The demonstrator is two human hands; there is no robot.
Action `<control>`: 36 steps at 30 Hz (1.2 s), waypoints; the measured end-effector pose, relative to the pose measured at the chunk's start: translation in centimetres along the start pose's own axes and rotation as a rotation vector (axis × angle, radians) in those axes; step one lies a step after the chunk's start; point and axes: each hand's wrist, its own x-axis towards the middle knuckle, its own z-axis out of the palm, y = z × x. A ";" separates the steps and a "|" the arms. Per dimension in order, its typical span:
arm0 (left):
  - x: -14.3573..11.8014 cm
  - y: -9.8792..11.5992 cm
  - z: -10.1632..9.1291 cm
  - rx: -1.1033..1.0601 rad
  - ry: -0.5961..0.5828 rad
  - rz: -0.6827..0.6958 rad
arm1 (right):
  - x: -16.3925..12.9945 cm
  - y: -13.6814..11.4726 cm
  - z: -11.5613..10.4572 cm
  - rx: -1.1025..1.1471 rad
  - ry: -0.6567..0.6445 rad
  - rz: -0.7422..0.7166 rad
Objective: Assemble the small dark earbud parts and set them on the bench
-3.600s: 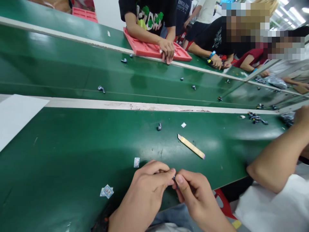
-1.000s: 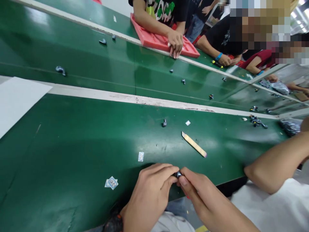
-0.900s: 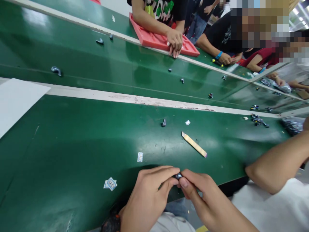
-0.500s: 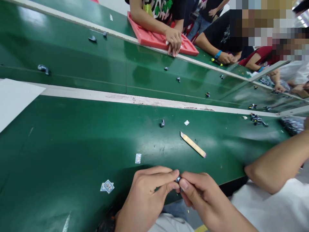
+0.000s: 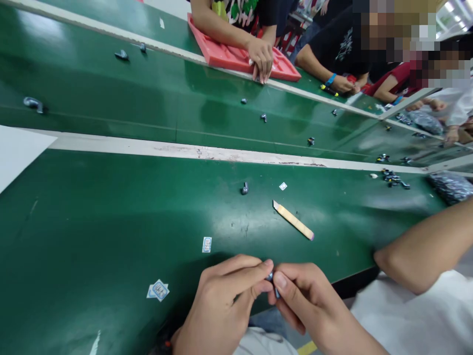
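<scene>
Between both hands, at the near edge of the green table, is a small dark blue earbud (image 5: 269, 276), mostly covered by the fingers. My left hand (image 5: 231, 293) pinches its upper end with thumb and fingertips. The thumb and curled fingers of my right hand (image 5: 310, 296) close on it from the other side, and its stem shows just below. Ahead of the hands lies a cutter knife (image 5: 294, 221) with a yellow handle and its blade exposed. Another earbud (image 5: 244, 188) rests on the table beyond, near a small white label (image 5: 283, 186).
Labels (image 5: 158, 290) lie to the left, with a white sheet (image 5: 20, 155) further back. Earbuds (image 5: 34, 103) dot the green belt behind the pale rail (image 5: 221, 154). More earbuds (image 5: 394, 178) sit at right. A co-worker's forearm (image 5: 424, 251) reaches in; others work opposite beside a red tray (image 5: 229, 56).
Earbuds on the belt have shifted left. The view has moved slightly. Both hands keep their pinch on the earbud, whose stem shows a little more below my right thumb.
</scene>
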 end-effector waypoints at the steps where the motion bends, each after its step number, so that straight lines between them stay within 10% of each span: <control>1: 0.1 0.1 0.0 -0.008 0.016 -0.018 | 0.0 -0.1 0.1 0.016 -0.005 0.006; 15: 0.5 0.6 -0.9 -0.167 0.039 -0.262 | 0.0 0.4 0.1 -0.027 -0.016 -0.087; 36: 0.7 -0.2 -0.2 0.256 -0.126 -0.123 | 0.4 2.7 0.1 -0.576 0.119 -0.197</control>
